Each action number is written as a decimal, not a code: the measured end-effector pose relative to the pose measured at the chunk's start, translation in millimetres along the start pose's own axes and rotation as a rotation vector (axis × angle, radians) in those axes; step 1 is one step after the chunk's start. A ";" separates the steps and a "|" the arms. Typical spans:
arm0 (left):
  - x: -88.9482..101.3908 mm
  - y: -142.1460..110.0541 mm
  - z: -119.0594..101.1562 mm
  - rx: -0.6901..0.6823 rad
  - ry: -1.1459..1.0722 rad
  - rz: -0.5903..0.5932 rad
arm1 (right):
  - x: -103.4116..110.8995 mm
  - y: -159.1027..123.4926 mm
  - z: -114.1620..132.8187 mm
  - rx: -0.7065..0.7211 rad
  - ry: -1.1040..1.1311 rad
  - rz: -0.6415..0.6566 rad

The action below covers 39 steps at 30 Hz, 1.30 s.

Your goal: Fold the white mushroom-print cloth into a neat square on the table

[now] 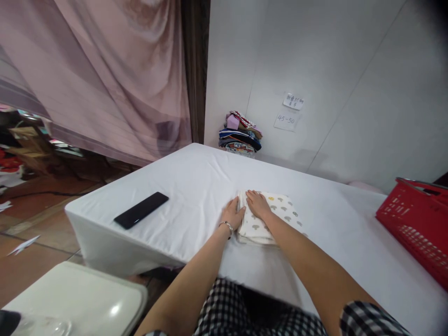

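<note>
A folded white cloth (284, 215) printed with grey shapes and one yellow spot lies on the white-covered table (189, 186) in front of me. It looks several layers thick. My left hand (231, 215), with a bracelet at the wrist, rests against the cloth's left edge, fingers stretched forward. Flat on top, near the same edge, lies my right hand (257, 204) with its fingers extended. Neither hand grips the cloth; both touch it.
A black phone-like slab (142, 210) lies on the table's left part. At the right edge stands a red basket (416, 224). Folded clothes (241, 133) are piled by the wall, beside paper signs (286, 120). A pale stool-like surface (77, 294) is at lower left.
</note>
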State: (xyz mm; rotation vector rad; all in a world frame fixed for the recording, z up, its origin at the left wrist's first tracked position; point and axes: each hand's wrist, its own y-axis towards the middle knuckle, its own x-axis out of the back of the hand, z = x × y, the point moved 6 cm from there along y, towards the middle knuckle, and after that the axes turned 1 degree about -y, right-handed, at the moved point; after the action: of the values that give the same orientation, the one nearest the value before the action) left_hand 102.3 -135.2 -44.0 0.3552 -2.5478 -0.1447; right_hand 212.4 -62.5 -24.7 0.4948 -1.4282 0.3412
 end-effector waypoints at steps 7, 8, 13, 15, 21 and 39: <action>-0.1 2.8 8.5 -0.057 -0.177 -0.081 | -0.1 -0.5 -0.3 0.004 0.000 -0.002; 0.9 2.5 8.8 -0.061 -0.185 -0.096 | 0.2 -0.7 -0.2 0.003 0.000 -0.001; 2.1 0.2 6.0 -0.031 -0.140 -0.083 | 1.0 -1.0 -0.1 -0.008 0.004 -0.009; 2.6 -1.4 4.5 -0.016 -0.110 -0.078 | 1.1 -1.1 0.1 0.001 0.009 -0.015; 2.5 -2.9 6.7 -0.003 -0.063 -0.064 | 0.0 -0.5 -0.4 0.008 0.013 -0.004; 12.8 -70.3 -40.9 -0.321 0.029 0.002 | -8.0 7.5 -8.4 0.007 0.072 0.064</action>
State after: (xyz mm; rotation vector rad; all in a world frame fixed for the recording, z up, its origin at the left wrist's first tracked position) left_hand 129.7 -207.4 -15.5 0.2271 -2.4423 -0.5352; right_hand 214.7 -51.3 -32.3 0.4390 -1.3756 0.4117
